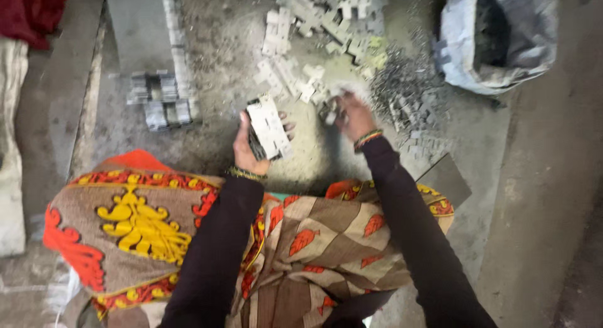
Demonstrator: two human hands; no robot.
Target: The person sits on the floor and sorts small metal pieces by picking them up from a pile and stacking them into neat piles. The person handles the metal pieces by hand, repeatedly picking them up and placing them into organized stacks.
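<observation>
Squatting worker: sorts metal plates on the floor.
Left hand [251, 146]: clenched on a stack [269, 128] of plates.
Right hand [350, 114]: grasping a blurred piece [329, 111] beside the pile [314, 45].
Tip: align edges squarely.

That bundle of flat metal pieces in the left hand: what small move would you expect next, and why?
Probably the right hand brings the piece it grips over to the stack of flat plates in the left hand and lays it on. The right hand is at the loose pile on the floor, blurred, and finished stacks already sit to the left.
</observation>
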